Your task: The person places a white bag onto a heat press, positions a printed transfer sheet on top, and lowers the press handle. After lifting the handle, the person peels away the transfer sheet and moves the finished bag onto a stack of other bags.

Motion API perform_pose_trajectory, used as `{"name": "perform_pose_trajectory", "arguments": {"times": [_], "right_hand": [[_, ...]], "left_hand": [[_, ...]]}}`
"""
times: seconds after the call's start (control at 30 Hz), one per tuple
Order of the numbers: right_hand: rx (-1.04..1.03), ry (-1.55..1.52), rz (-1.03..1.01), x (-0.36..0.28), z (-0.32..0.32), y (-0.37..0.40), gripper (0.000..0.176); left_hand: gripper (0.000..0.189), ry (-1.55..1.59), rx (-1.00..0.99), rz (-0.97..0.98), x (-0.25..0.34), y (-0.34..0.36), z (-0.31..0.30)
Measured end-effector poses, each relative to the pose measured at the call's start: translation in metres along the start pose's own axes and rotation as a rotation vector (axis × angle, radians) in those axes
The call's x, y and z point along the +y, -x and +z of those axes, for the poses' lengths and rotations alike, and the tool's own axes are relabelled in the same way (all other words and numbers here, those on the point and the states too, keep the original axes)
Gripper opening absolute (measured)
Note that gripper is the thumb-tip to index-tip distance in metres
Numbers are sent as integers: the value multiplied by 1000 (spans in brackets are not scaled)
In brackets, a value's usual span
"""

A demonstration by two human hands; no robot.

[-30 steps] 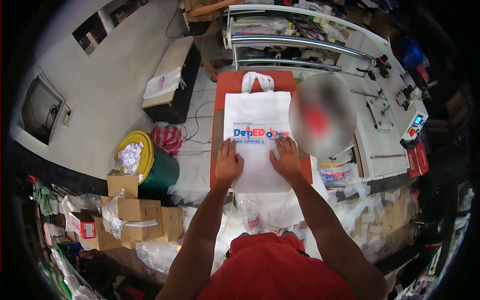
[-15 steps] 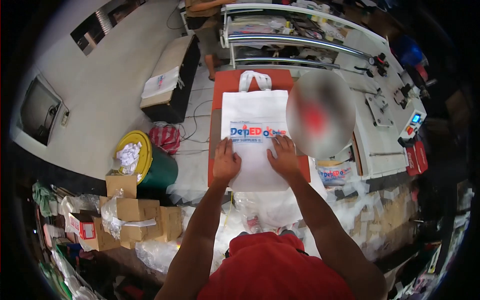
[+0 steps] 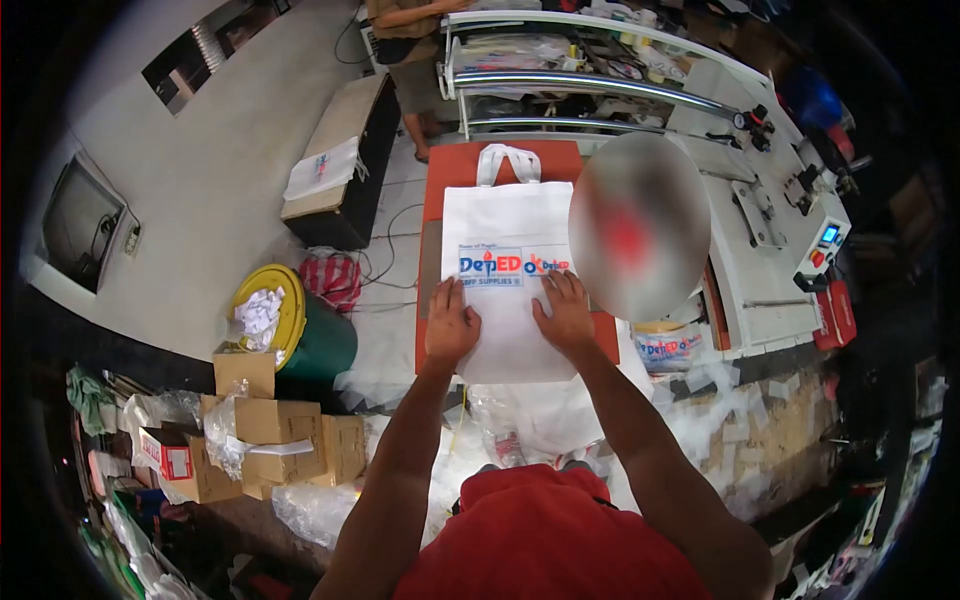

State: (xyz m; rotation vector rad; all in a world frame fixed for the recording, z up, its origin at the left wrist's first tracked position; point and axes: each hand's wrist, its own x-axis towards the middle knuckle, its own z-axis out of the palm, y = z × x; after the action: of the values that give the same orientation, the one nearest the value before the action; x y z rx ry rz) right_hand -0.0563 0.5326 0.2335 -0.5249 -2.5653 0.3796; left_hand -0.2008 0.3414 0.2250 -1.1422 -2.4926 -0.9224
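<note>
A white tote bag point(image 3: 508, 215) lies flat on a red-orange board point(image 3: 432, 345), its looped handles pointing away from me. Blue and red lettering runs across its middle. My left hand point(image 3: 452, 322) rests on the bag's left edge, fingers stretched out just below the print. On the opposite edge, my right hand point(image 3: 563, 315) lies flat with its fingers extended. Neither hand grips anything. A blurred oval hides whatever is to the right of the bag.
At right stands a machine with metal rails point(image 3: 600, 85) and a control box point(image 3: 826, 245). A green bin with a yellow rim point(image 3: 290, 340) and cardboard boxes point(image 3: 280, 430) are at left. Another person point(image 3: 410, 60) stands at the back. Printed bags point(image 3: 325, 168) lie on a bench.
Both hands stay in the same places on the bag. The view has shifted very slightly. The person at the back has moved a little.
</note>
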Motion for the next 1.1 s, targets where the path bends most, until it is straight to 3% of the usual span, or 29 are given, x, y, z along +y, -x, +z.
{"name": "perform_pose_trajectory", "arguments": {"times": [0.27,0.37,0.43,0.47,0.5,0.53,0.57,0.6,0.63,0.67,0.7,0.73,0.77,0.8,0.83,0.87,0.97,1.0,1.03,1.1], "right_hand": [[51,5,-13,-4,-5,-2,47],[132,-45,13,0,-26,-11,46],[203,67,20,23,-67,-10,35],[417,-108,20,43,-93,-6,25],[513,-40,27,78,-118,2,21],[688,376,59,124,-135,16,18],[622,330,273,163,-171,27,19],[685,370,449,186,-206,35,28],[685,619,577,221,-232,45,33],[622,702,746,232,-260,49,39],[622,680,705,286,-273,62,48],[555,622,731,310,-291,69,57],[451,554,782,308,-310,68,65],[379,611,697,333,-319,73,64],[330,726,552,366,-323,79,61],[223,685,671,344,-337,66,54],[107,717,669,377,-341,49,46],[127,688,642,363,-344,45,40],[136,637,655,355,-345,44,39],[147,641,573,359,-341,49,38]], "left_hand": [[51,17,24,27,-1,-1,-5],[47,190,59,-108,1,-4,-29],[42,422,207,-85,-17,7,-53],[41,430,269,-117,-27,18,-69],[40,438,330,-149,-39,35,-84],[39,379,353,-218,-55,58,-96],[37,321,377,-286,-74,87,-107],[39,285,381,-345,-94,122,-113],[42,280,387,-398,-109,159,-119],[45,269,318,-471,-128,200,-121],[47,174,164,-642,-124,235,-134],[51,150,220,-577,-198,320,-93],[47,-120,145,-723,-175,344,-104],[40,-131,58,-811,-177,373,-106],[33,-315,-120,-741,-156,392,-119],[31,-308,-317,-738,-156,419,-120],[26,-247,-821,-702,-178,518,-107],[27,-154,-885,-1124,-172,531,-103],[32,-153,-941,-855,-158,532,-105],[33,-143,-990,-932,-158,549,-91]]}}
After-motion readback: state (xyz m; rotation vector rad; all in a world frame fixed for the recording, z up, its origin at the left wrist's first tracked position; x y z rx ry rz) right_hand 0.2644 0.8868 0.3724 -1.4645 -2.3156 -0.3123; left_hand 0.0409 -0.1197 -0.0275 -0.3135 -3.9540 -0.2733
